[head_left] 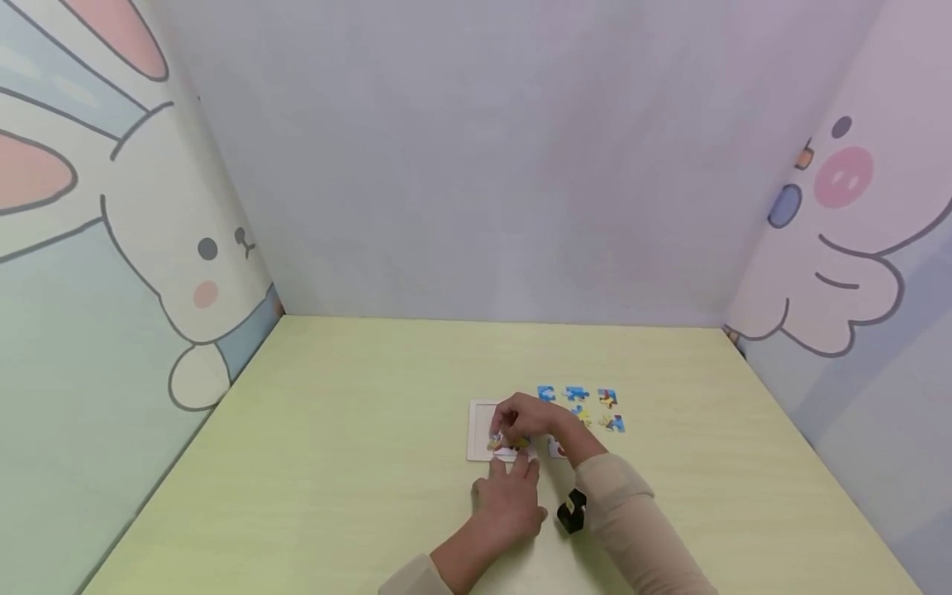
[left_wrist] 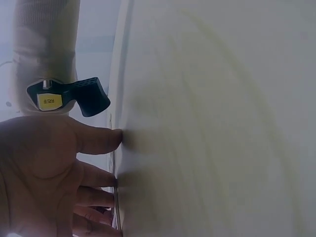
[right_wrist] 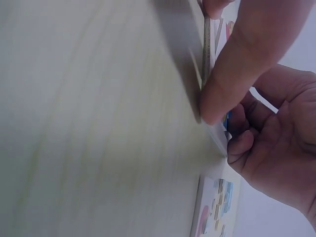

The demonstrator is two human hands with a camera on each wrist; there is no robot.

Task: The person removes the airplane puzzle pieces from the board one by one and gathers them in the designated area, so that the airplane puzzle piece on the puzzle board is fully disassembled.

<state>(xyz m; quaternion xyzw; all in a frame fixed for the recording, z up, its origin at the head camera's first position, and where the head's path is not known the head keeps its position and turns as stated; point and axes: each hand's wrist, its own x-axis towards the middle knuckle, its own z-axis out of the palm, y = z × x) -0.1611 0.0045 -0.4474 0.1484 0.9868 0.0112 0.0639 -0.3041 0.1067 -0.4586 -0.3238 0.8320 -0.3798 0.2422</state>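
Note:
A white-framed jigsaw tray (head_left: 478,430) lies on the table, with a few picture pieces in its near part. My right hand (head_left: 524,416) is over the tray, its fingers bent down and pinching a small puzzle piece (head_left: 494,443) at the tips. In the right wrist view, the right hand's (right_wrist: 279,133) curled fingers meet the tray's surface, partly hiding a blue and yellow bit. My left hand (head_left: 509,502) rests at the tray's near edge with fingers stretched forward. From the left wrist, the left hand (left_wrist: 54,173) shows its thumb and fingertips down at the tabletop.
Several loose puzzle pieces (head_left: 576,394) lie right of the tray, some partly behind the right forearm. One pale piece (head_left: 556,449) sits close beside the tray. A black wrist camera (head_left: 572,512) is strapped to the right sleeve. Painted walls enclose the yellowish table (head_left: 357,413).

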